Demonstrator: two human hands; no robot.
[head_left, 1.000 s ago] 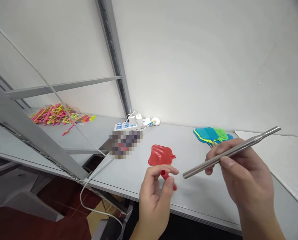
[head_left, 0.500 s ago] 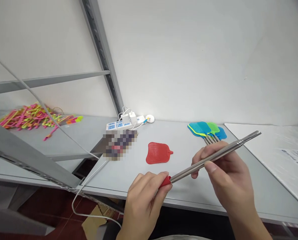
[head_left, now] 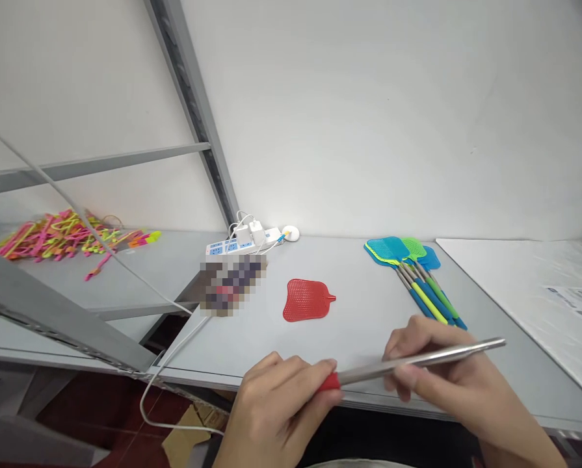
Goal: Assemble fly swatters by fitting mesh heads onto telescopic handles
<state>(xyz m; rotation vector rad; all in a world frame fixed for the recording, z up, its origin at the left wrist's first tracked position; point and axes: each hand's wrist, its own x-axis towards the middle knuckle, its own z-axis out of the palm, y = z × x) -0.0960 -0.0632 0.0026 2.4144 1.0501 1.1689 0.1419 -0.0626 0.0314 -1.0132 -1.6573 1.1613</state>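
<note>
My left hand [head_left: 281, 403] is closed around a red grip [head_left: 328, 382]. From that grip a shiny metal rod [head_left: 466, 350] runs to the right, tilted slightly upward. My right hand [head_left: 441, 367] pinches the rod near its middle, thumb in front and fingers behind. Whether the rod is seated inside the grip cannot be made out, as fingers and blur cover the joint. Beyond my hands, a red perforated fly swatter head [head_left: 307, 300] lies flat on the table [head_left: 266, 335], its short neck pointing right.
Several blue, green and yellow fly swatters [head_left: 408, 260] lie stacked at the right. Beside them is a white wrapped panel [head_left: 519, 279]. A power strip [head_left: 232, 246] with plugs stands by the wall. A grey metal frame [head_left: 193, 84], a cable [head_left: 147, 396] and a colourful pile [head_left: 51, 237] are leftward.
The rod's free end has dropped, so it lies closer to level. My right hand has moved down with it, uncovering the swatter handles behind. My left hand stays on the red grip, slightly lower.
</note>
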